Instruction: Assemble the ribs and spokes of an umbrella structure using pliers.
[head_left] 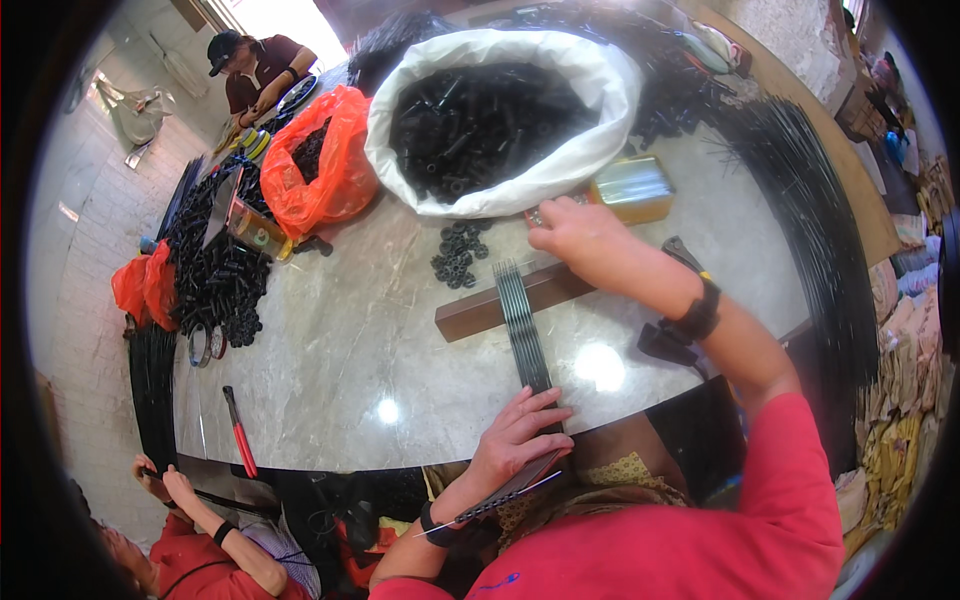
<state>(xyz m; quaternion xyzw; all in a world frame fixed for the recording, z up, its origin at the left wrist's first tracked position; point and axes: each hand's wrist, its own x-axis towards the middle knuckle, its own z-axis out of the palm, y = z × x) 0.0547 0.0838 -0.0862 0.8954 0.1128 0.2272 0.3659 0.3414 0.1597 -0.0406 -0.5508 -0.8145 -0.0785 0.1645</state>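
Note:
My left hand (515, 440) lies with its fingers stretched out across the near end of a row of thin black rods (523, 335). The rods lie side by side, their far ends resting over a brown bar (470, 318). Below that hand, by my wrist, a thin pale rod (540, 483) runs slantwise along a dark piece. My right hand (570, 225) reaches over the bar to a small red-edged box (535, 215) beside the white sack. Its fingers are pinched together and point down; whatever is between them is hidden.
A white sack (380, 150) of black tubular parts and a red bag (335, 200) stand on the table. Black rings (460, 255), red-handled pliers (240, 430) and a clear-topped box (635, 190) lie around. Long black rods (820, 230) line the right edge. Two people work at left.

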